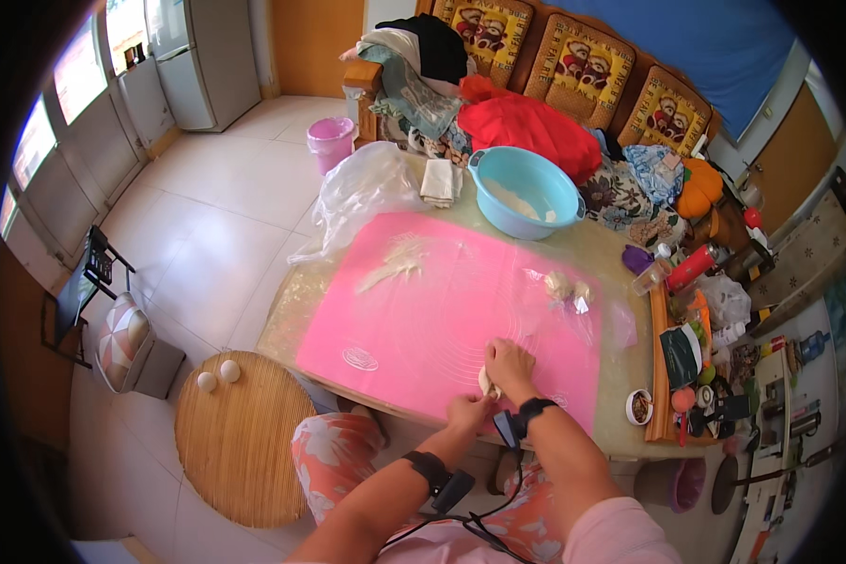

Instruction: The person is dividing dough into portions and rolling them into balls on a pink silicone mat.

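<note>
A small piece of pale dough (486, 383) lies on the pink silicone pastry mat (423, 331), near its front edge. My right hand (511, 368) curls over the dough's right side and covers part of it. At the near end of the dough, the fingertips of my left hand (468, 410) pinch it. Farther right on the mat, lumps of dough (558, 285) sit in clear plastic. Loose flour (397, 262) is spread over the mat's far left. Two round dough balls (218, 376) rest on a round slatted board (243, 451) left of the table.
A light blue basin (529, 201) with flour inside stands behind the mat. Clear plastic sheeting (370, 187) and a folded cloth (438, 182) are at the back left. On the right are a small bowl of dark sauce (639, 407) and a crowded wooden tray (657, 366).
</note>
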A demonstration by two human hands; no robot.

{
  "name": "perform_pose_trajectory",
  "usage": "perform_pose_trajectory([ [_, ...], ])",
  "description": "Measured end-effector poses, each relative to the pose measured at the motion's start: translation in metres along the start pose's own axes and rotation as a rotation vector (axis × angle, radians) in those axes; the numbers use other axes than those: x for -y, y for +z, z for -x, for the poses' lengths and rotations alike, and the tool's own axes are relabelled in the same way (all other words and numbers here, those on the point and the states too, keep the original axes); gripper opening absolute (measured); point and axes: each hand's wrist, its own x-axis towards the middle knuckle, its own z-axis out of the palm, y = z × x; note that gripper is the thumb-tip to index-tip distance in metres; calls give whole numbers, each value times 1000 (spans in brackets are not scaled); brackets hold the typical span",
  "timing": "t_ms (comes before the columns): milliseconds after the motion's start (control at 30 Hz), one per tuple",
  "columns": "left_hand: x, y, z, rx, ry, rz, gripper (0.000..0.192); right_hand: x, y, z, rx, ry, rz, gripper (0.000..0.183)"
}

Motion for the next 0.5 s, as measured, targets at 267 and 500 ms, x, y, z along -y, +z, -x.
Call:
perform_pose_trajectory([
  [267,-26,-16,44,158,-407,427,48,7,-15,62,-78,-328,-22,24],
  [500,-44,-11,31,178,-190,388,45,-4,9,0,-55,-273,36,28],
])
